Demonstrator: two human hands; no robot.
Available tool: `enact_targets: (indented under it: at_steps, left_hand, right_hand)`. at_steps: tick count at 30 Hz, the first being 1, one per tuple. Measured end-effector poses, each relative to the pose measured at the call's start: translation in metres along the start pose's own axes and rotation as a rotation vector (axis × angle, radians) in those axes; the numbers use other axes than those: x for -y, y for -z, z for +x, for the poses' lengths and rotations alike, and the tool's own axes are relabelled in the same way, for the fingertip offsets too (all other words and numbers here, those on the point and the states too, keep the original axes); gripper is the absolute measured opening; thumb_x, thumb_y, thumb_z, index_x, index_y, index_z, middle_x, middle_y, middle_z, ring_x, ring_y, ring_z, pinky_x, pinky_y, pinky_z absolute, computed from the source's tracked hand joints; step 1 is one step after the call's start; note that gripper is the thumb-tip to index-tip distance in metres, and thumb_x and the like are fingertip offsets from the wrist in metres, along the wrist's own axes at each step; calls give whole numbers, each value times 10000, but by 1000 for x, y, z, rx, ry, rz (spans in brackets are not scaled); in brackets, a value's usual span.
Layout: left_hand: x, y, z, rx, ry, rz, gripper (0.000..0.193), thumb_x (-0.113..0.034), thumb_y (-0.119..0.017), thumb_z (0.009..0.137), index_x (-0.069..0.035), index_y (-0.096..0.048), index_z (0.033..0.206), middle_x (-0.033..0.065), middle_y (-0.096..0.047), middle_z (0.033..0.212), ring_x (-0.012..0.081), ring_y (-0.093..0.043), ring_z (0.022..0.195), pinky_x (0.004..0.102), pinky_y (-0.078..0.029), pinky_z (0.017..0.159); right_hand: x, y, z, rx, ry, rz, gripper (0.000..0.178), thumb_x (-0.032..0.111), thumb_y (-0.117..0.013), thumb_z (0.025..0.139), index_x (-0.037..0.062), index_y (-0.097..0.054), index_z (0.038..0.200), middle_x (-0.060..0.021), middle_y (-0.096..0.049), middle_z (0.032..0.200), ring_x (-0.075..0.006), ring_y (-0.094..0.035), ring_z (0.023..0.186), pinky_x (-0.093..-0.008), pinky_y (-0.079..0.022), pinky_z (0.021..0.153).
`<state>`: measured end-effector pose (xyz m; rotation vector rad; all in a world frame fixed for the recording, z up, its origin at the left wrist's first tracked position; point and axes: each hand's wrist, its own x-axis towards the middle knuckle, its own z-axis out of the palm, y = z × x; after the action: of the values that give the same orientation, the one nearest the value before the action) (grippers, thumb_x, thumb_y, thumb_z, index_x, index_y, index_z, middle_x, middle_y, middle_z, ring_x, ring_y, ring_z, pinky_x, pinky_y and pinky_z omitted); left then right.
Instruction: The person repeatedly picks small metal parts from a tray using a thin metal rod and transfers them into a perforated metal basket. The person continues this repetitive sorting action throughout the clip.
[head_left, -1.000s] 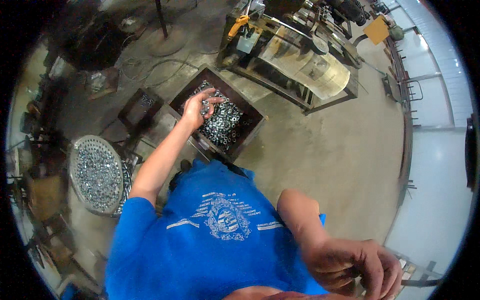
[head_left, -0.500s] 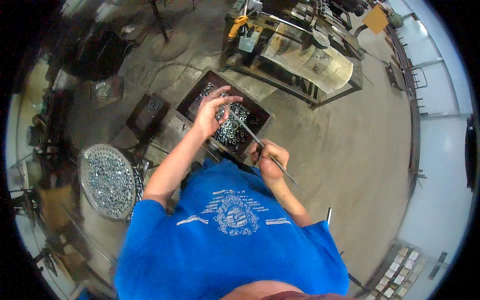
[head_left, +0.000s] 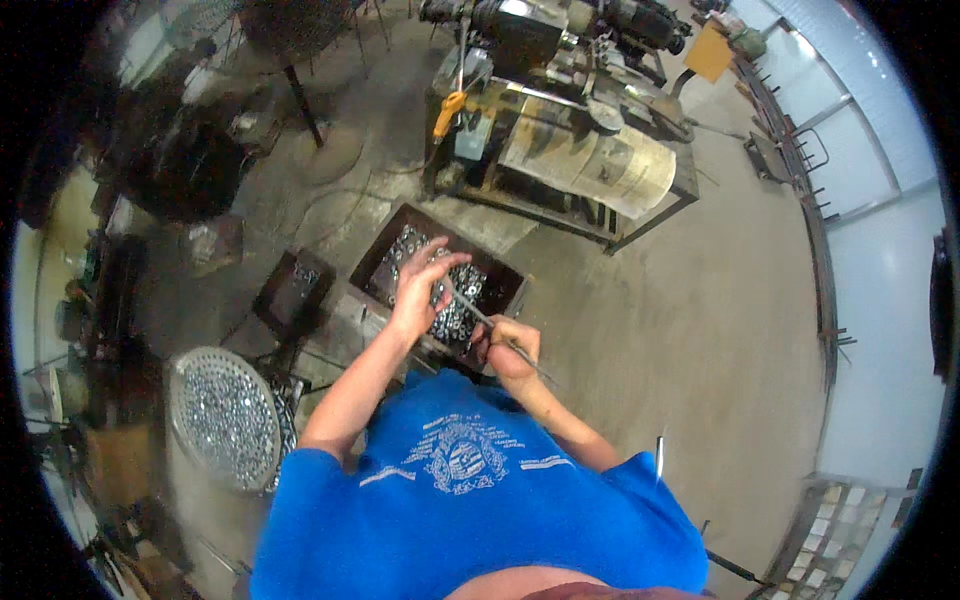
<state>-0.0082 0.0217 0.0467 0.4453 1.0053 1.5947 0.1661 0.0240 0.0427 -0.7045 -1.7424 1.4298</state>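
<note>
My right hand (head_left: 512,345) is closed around a thin grey metal rod (head_left: 468,304), which slants from upper left to lower right. The rod's lower end sticks out past my fist. At its upper end my left hand (head_left: 420,288) has thumb and fingers bent around the tip, other fingers stretched out; anything small between them is too fine to see. Both hands are over a dark metal box (head_left: 507,290) with many loose shiny nuts (head_left: 455,322) in it, partly hidden by my hands.
A round perforated basket (head_left: 178,410) full of small metal parts stands at lower left. Beyond it lies a small dark tray (head_left: 290,290). A machine bench (head_left: 600,235) with an orange-handled air gun (head_left: 448,115) stands ahead. A pedestal base (head_left: 330,152) is at far left.
The view has shifted, so box, basket and bench appear lower and bench slightly further left. Both hands keep their hold on the rod over the box, with little visible change in grip.
</note>
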Motion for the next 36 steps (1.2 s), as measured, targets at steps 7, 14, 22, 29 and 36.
enact_targets:
  at_steps: [7,14,22,29,36]
  left_hand:
    - [13,2,3,-1,55,-121,438,-158,-523,813,-39,-379,1210,157,-576,1045,97,-444,444,190,-287,333]
    - [11,6,6,1,89,-56,253,-298,-550,847,-57,-500,786,14,-476,601,106,-421,415,210,-275,339]
    - [22,3,-7,27,182,-84,314,-315,-594,818,-12,-537,878,12,-446,516,105,-403,418,219,-261,363]
    - [48,12,5,-41,226,-147,297,-309,-589,824,-18,-539,860,1,-438,507,107,-400,404,220,-259,356]
    - [38,66,51,-213,228,169,513,-521,-521,802,-14,-532,878,53,-516,596,110,-401,392,224,-245,318]
  right_hand:
    - [19,-3,6,-163,-319,683,155,67,-417,678,58,-331,550,-198,-531,721,-178,-442,559,-309,-419,485]
    - [9,0,10,-172,-230,851,155,121,-484,666,58,-370,582,-166,-522,676,-176,-449,548,-301,-412,473]
    - [14,-6,11,-189,-261,916,76,67,-433,645,61,-375,596,-167,-512,682,-185,-431,571,-309,-407,490]
    - [-5,0,11,-230,-391,834,96,68,-431,674,48,-405,585,-146,-518,651,-181,-442,535,-292,-397,482]
    - [-3,25,0,-179,-390,320,206,45,-404,729,-23,-489,554,-147,-566,632,-172,-499,475,-283,-400,411]
